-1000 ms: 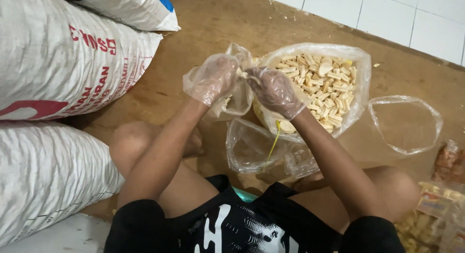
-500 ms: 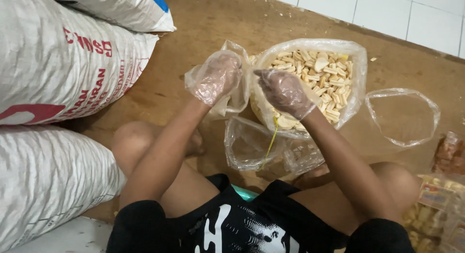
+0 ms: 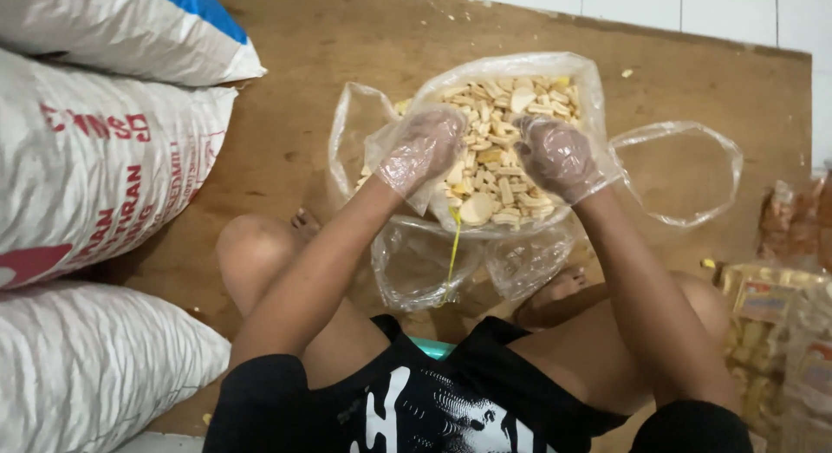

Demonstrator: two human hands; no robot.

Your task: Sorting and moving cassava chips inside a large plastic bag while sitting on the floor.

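A big clear plastic bag (image 3: 586, 82) full of pale cracker pieces (image 3: 494, 123) stands open on the wooden floor in front of me. Both my hands wear thin clear plastic gloves. My left hand (image 3: 422, 149) is at the bag's left side and grips a small clear plastic bag (image 3: 368, 136) that hangs open there. My right hand (image 3: 556, 156) rests on the crackers inside the big bag, fingers curled down among the pieces; whether it holds any is not visible. A thin yellow string (image 3: 452, 249) hangs below the big bag.
Three large white woven sacks (image 3: 95, 171) lie stacked along the left. An empty clear bag (image 3: 685, 171) lies open to the right. More empty clear bags (image 3: 416, 262) lie between my knees. Packed snack bags (image 3: 780, 332) sit at the right edge. White tiles border the wooden floor (image 3: 295, 80).
My head has moved closer, so the view is tighter. My hands, close together at the bag's rim, have spread apart; the right one has dropped onto the crackers.
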